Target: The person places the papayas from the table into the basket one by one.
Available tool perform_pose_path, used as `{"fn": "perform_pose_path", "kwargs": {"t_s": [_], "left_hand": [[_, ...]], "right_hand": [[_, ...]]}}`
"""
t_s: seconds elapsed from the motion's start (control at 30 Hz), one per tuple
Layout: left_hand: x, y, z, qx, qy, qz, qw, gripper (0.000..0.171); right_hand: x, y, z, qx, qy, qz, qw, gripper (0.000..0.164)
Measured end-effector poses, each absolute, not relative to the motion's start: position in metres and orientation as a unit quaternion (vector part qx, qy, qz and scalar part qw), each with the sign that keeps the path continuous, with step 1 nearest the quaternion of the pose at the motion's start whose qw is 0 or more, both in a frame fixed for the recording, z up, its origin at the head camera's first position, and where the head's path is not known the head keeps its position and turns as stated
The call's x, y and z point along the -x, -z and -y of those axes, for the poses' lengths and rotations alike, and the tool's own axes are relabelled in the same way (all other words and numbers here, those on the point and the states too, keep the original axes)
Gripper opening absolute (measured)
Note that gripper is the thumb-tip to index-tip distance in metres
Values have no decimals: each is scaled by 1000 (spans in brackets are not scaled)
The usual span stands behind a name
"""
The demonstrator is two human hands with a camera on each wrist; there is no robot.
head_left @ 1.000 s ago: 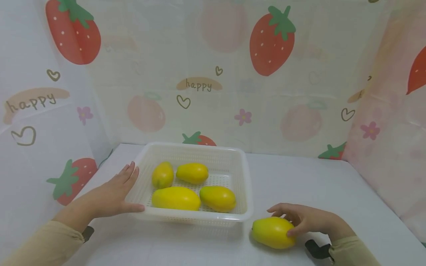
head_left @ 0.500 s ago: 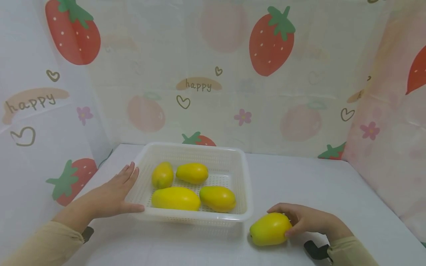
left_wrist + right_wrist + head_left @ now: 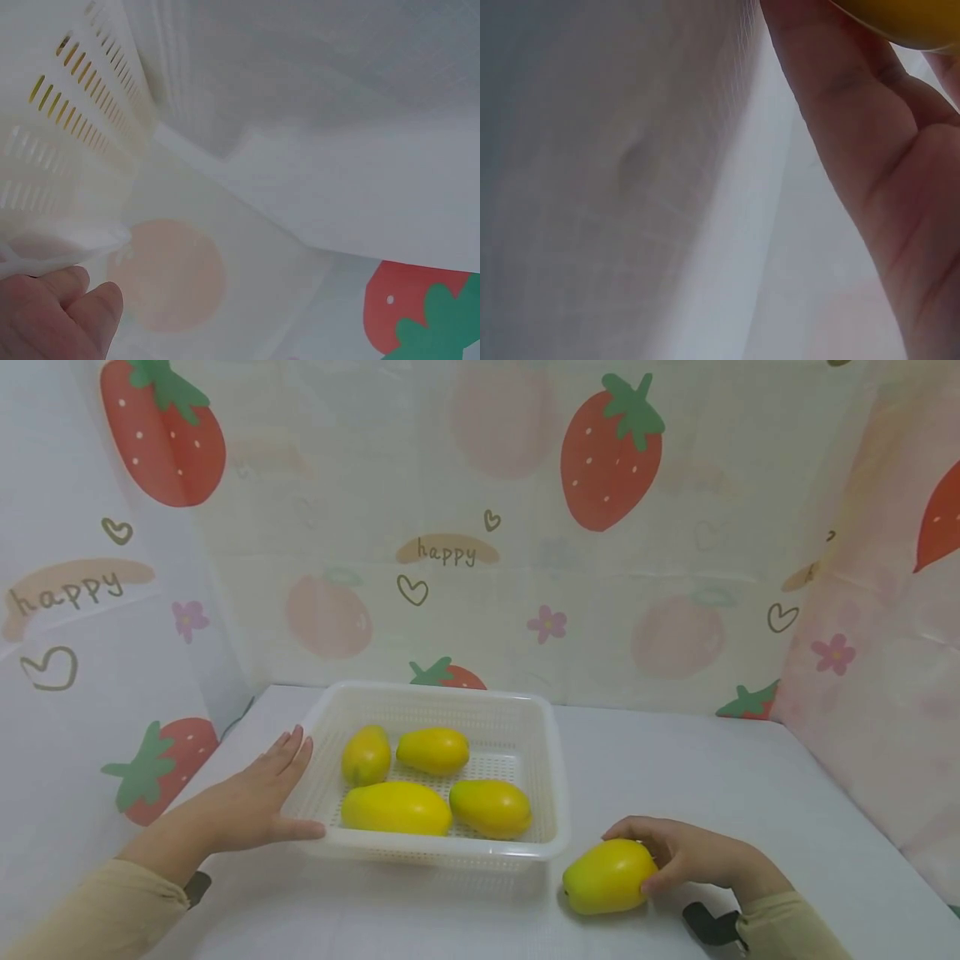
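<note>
In the head view a white plastic basket [image 3: 360, 843] holds several yellow papayas, one of them [image 3: 396, 808] along its front side. My left hand [image 3: 251, 806] rests on the basket's left rim, fingers spread and fairly straight, thumb along the front corner. In the left wrist view its fingertips [image 3: 97, 307] lie by the rim. Right of the basket, another papaya [image 3: 609, 878] with a greenish end lies on the table. My right hand [image 3: 690, 860] holds it from the right, thumb on the near side and fingers curled over the back. The right wrist view shows only an edge of this papaya [image 3: 911, 19].
A white cloth covers the table [image 3: 675, 768]. Behind it and at both sides hang curtains [image 3: 480, 602] printed with strawberries, hearts and flowers. A black strap piece [image 3: 708, 925] sits by the right cuff.
The papaya at my right hand has shifted slightly to the left and turned a little, settling by half a second ago. My left hand and the basket have stayed put.
</note>
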State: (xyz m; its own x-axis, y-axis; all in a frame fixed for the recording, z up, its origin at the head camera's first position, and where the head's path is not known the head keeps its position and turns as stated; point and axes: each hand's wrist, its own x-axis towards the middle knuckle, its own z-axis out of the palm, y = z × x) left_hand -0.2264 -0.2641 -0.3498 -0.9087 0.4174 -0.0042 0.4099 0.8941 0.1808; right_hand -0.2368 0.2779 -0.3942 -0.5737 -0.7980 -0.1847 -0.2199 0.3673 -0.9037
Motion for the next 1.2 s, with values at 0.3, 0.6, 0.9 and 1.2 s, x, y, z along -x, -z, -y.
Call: {"fn": "perform_pose_path", "kwargs": {"t_s": [0.3,0.6,0.9,1.2], "left_hand": [[225,350,265,-210,-89,-973,23,119],[226,351,266,-211,-88,-973,22,119],[226,350,266,-213,-79,-974,20,119],[226,349,265,-213,-64,-975,17,119]], "right_hand": [[237,394,-279,328,430,-786,299,52],[241,382,-289,336,429,-798,257,55],[249,357,-296,397,456,-765,222,54],[260,338,-295,399,448,-776,193,52]]}}
